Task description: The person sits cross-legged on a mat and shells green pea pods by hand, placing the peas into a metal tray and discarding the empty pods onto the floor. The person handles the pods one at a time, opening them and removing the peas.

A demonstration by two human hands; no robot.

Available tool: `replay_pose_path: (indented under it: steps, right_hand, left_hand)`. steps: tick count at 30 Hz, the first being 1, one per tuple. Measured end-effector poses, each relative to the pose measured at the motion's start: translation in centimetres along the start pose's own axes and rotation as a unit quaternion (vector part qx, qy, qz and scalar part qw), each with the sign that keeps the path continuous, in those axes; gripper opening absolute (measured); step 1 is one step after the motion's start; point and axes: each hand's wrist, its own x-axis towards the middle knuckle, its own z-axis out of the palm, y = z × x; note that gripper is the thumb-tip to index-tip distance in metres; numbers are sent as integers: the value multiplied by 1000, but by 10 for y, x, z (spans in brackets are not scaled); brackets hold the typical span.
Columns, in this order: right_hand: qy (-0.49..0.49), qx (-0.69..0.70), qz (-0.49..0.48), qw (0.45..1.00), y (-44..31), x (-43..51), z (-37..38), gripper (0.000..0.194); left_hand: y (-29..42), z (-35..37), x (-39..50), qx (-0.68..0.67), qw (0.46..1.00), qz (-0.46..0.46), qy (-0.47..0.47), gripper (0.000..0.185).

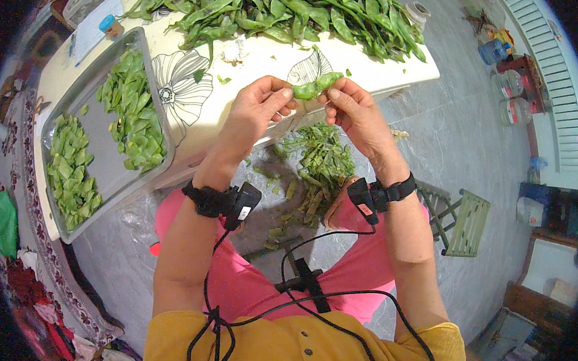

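Observation:
A green flat bean pod (315, 87) is stretched between my two hands, above the front edge of the table (235, 90). My left hand (264, 99) pinches one end between thumb and forefinger. At the other end, my right hand (350, 105) grips the pod the same way. Beyond them a large heap of whole bean pods (289, 14) covers the back of the table. To the left lies a grey plastic tray (96, 119) with two piles of broken bean pieces (133, 109) in it.
Bean trimmings (323, 155) lie on the floor between my feet. A jar with a blue lid (112, 26) stands by the tray. A green folding stool (457, 223) is to the right. Black cables (281, 299) run from my wrist devices across my lap.

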Motion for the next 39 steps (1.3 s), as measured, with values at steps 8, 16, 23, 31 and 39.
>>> replay_pose_path:
  steps: [8,16,23,31,39]
  right_hand:
    - [30,-26,-37,999,-6,-8,5,18]
    - [23,-459,-202,865,-3,-8,-1,16]
    - [31,-603,-330,726,9,-3,14,15]
    - [63,-617,-369,692,8,-3,22,14]
    - [107,-166,-190,962,13,-1,19,13]
  left_hand:
    - [-3,3,1,5,1000,0,-12,20]
    - [-12,11,-2,228,954,182,63,9]
    - [-18,12,-1,415,868,249,108,11]
    - [-12,14,-3,227,961,114,110,13]
    - [-11,10,-2,109,991,32,70,17]
